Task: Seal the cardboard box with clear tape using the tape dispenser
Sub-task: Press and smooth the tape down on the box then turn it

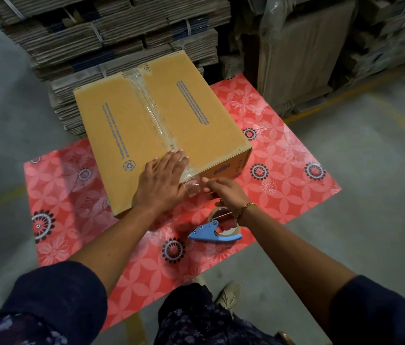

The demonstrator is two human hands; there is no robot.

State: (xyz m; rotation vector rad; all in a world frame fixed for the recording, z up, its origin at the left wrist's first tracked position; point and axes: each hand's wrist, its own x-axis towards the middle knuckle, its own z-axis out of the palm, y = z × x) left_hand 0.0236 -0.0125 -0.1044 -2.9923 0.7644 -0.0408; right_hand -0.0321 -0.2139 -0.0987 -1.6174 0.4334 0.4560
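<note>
— Where's the cardboard box (146, 125)?
— On the red floral mat (283, 158), toward its far edge, clear tape (154, 113) along the top seam.
— The hands?
— Left hand (162, 178) spread flat on the near end; right hand (223, 189) pinching the loose tape end. Tape dispenser (215, 231) lies near the mat's front edge.

The cardboard box (146, 125) carries a blue recycling symbol (129, 165) on top; its blue text lines are too blurred to read.
</note>
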